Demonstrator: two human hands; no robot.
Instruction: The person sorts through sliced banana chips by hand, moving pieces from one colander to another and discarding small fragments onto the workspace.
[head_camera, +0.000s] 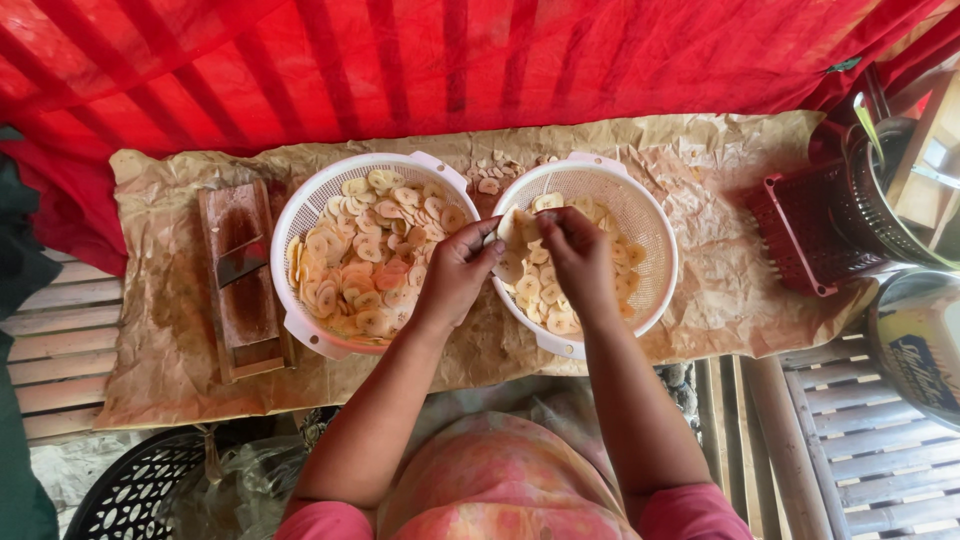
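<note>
both hands, left hand (458, 268) & right hand (578, 255), pinch banana slices (515, 240) over right colander (655, 215); left colander (300, 215) full of slices.

A round metal tin (915, 345) sits at the right edge, low beside the brown paper. Its side carries a printed label (925, 365) in dark blue with a yellow band and pale lettering. Only part of it shows; the frame edge cuts the rest off.

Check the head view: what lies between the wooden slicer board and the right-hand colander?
The left colander, full of pale slices, lies between the slicer board and the right colander, as the head view shows.
</note>
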